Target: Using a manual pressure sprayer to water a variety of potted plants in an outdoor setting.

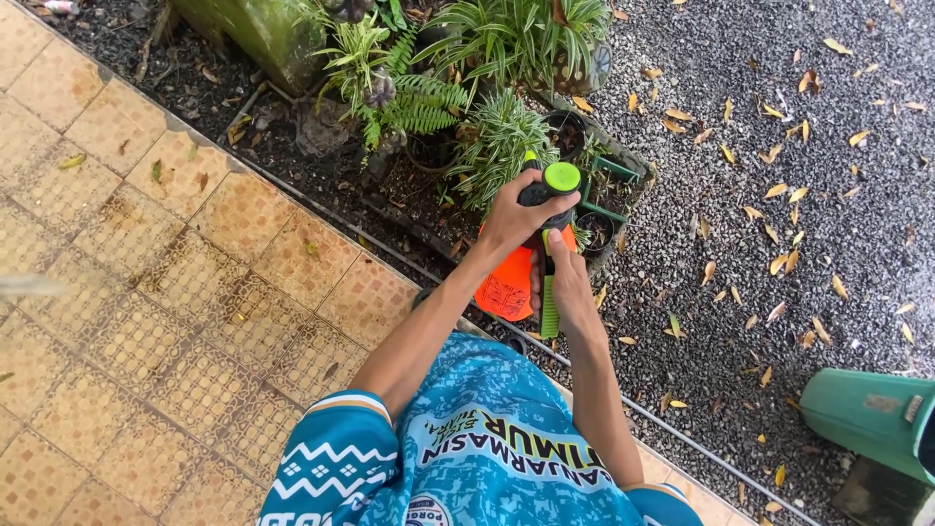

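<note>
I hold an orange pump sprayer bottle point(506, 289) with a black and green head in front of my chest. My left hand point(513, 216) is closed around the black pump top, just under its round green knob point(562, 176). My right hand point(566, 282) grips the sprayer's handle from below, with the long green trigger lever point(549, 310) running down beside my fingers. The bottle's lower body is partly hidden behind my hands. My teal patterned shirt fills the bottom of the view.
Potted green plants point(497, 136) and ferns point(414, 102) stand on dark soil just beyond the sprayer. Orange patterned tiles point(195, 292) lie to the left. Grey gravel point(779, 146) strewn with yellow leaves spreads to the right. A green bin point(872, 414) sits at the lower right.
</note>
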